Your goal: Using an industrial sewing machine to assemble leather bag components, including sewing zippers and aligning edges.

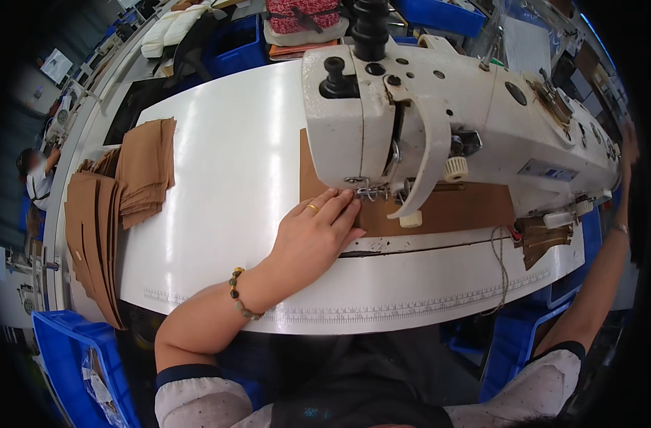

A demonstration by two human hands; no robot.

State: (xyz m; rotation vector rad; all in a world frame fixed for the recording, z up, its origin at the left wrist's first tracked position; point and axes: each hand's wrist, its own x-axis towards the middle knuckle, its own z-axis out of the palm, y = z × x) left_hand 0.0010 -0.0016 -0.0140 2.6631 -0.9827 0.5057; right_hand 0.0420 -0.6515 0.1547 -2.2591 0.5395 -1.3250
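A white sewing machine stands over a long brown piece of material, which lies under its needle area. My left hand rests on the left part of this piece with its fingers stretched out. The fingertips are close beside the presser foot. My right arm reaches out along the right end of the machine. At the dim right rim, my right hand is near the machine's end, where the handwheel would be hidden; its fingers do not show clearly.
Stacked brown pieces lie at the table's left edge, with another brown stack beside them. Small brown pieces and a hanging thread are at the right. A blue bin stands lower left. Another person sits far left.
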